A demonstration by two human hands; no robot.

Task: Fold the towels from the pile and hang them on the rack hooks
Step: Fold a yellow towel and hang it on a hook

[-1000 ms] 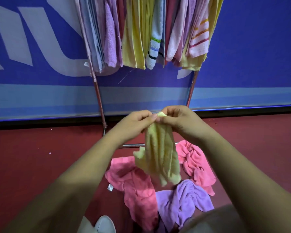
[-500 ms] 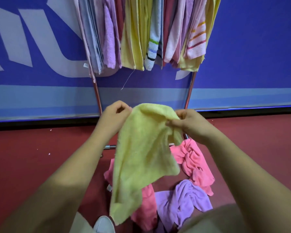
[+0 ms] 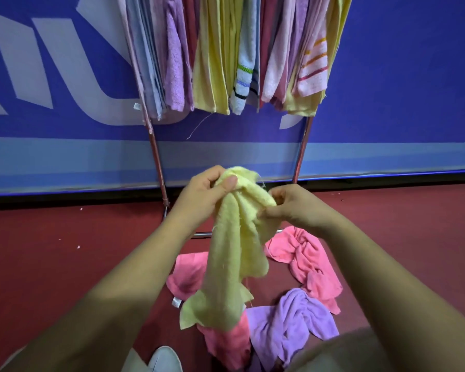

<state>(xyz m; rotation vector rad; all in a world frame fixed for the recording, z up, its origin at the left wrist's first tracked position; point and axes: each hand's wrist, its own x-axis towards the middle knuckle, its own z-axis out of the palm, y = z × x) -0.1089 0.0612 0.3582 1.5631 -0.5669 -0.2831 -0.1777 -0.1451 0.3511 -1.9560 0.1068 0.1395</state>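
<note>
Yellow terry towel point(image 3: 234, 253) is held bunched in mid-air in front of the rack point(image 3: 156, 157), level with its lower legs and below the hung towels point(image 3: 212, 63). The towel's top is gripped by the left hand point(image 3: 202, 194), with the thumb pressed across the front of the cloth and the fingers curled behind. A fold on the other side is pinched by the right hand point(image 3: 293, 205), fingers curled onto the fabric. The hands are held close together, with only bunched cloth between them. The rest of the towel hangs crumpled and twisted, its lower corners above the pile.

Pile noted on the red floor point(image 3: 65, 251) in front of the rack:
- first pink towel point(image 3: 188, 275), partly hidden behind the hanging cloth
- second pink towel point(image 3: 306, 259), twisted, nearer the rack's right leg
- purple towel point(image 3: 293, 318), farther from the rack than both

The hung towels are packed side by side: grey, purple, yellow, striped white, pink. A blue banner point(image 3: 400, 89) is seen behind the rack. A white shoe tip point(image 3: 164, 358) is seen farthest from the rack.
</note>
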